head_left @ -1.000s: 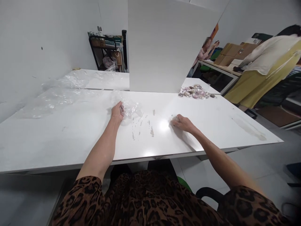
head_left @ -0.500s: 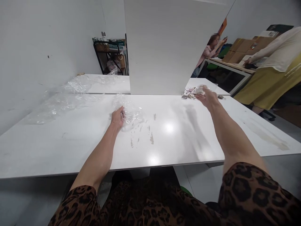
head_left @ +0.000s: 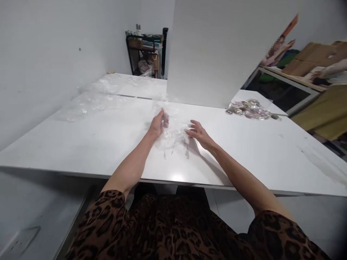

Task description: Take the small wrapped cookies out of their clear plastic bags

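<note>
In the head view my left hand (head_left: 157,124) is closed on a crumpled clear plastic bag (head_left: 172,135) above the middle of the white table. Something pinkish shows at its fingers through the plastic, too blurred to name. My right hand (head_left: 199,134) is at the bag's right side, fingers curved and apart, with no object visible in it. Whether its fingertips touch the plastic I cannot tell. Beyond it, at the back right, lies a pile of small clear-wrapped packets (head_left: 251,109) with purple and brown contents.
More clear plastic (head_left: 84,103) lies on the table (head_left: 119,144) along the left wall. A tall white panel (head_left: 206,50) stands at the back edge. Behind are a dark shelf rack (head_left: 132,54), cardboard boxes (head_left: 306,59) and two people on the right. Wet-looking marks spot the tabletop.
My right hand has come left from the packet pile to the plastic bag; the whitish thing at its fingers no longer shows there. My left hand still holds the bag. The view has shifted.
</note>
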Demonstrator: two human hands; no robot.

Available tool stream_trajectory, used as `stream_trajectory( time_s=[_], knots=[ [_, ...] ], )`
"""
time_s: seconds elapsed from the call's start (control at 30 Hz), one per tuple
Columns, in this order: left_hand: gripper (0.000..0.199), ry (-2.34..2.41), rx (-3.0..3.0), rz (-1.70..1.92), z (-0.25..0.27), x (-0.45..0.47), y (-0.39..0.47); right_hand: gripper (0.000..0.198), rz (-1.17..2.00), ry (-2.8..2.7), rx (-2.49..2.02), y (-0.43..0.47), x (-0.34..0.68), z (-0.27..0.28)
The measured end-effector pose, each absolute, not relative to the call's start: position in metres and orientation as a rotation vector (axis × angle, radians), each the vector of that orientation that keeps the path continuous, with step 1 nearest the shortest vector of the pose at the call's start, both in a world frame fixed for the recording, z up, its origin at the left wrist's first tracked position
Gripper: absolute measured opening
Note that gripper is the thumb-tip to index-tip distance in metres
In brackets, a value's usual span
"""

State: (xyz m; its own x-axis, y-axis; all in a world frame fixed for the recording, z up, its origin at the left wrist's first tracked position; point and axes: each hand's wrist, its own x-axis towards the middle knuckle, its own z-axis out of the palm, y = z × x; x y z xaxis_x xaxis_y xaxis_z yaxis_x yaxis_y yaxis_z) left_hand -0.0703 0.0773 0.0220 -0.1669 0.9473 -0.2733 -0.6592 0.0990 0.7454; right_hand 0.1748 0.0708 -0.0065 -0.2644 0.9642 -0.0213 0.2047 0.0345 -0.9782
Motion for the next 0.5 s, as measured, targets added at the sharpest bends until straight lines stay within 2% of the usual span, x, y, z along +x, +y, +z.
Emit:
stream_trajectory(
  time_s=[0.1,0.13,0.2,0.3,0.43,0.5],
  knots=[
    [0.049,0.845,0.539,1.374,0.029,-0.061,0.068,0.101,1.359,-1.635,-1.110,0.065,0.141,-0.001],
    [0.053,0.823,0.573,1.332,0.031,-0.059,0.066,0.098,1.391,-1.634,-1.059,0.063,0.131,0.000],
    [0.058,0.791,0.636,1.292,0.032,-0.056,0.064,0.075,1.443,-1.578,-0.974,0.060,0.114,0.003],
    [0.052,0.814,0.710,1.354,0.028,-0.058,0.067,0.043,1.390,-1.376,-0.915,0.061,0.104,0.010],
    [0.026,1.064,0.702,1.379,0.019,-0.063,0.073,0.034,1.197,-1.036,-0.840,0.076,0.110,0.022],
    [0.029,1.180,0.685,1.416,0.014,-0.062,0.074,0.036,1.148,-0.943,-0.822,0.084,0.114,0.024]
  ],
)
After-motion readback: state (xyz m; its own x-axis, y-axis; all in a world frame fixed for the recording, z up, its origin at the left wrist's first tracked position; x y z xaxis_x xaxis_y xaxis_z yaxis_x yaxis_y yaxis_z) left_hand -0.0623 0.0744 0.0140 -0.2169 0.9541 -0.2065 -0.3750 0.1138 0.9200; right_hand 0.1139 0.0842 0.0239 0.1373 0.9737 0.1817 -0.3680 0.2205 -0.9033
